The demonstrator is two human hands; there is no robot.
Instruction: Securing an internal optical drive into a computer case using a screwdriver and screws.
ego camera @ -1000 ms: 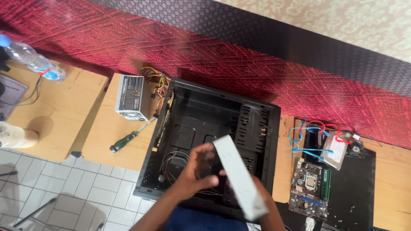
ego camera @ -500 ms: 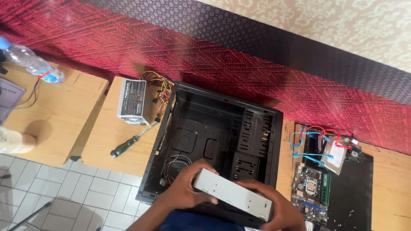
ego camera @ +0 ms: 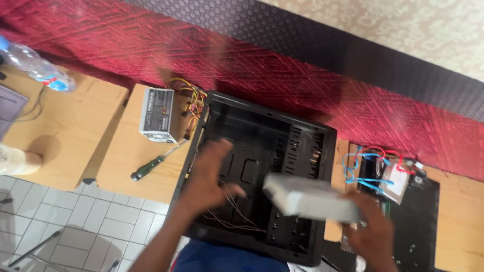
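My right hand (ego camera: 370, 229) had its grip clamped on a flat grey metal drive (ego camera: 310, 198), a smooth slab held over the open black computer case (ego camera: 267, 176). My left hand (ego camera: 209, 174) hovered inside the case, fingers spread apart. At ten o'clock on the wooden table (ego camera: 126, 161) sat a boxy silver power supply (ego camera: 157, 115) with a pale label, a green-handled screwdriver (ego camera: 151, 166) beside it.

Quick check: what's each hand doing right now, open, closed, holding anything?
Left hand: open, empty, over the black computer case.
Right hand: closed on the grey drive.
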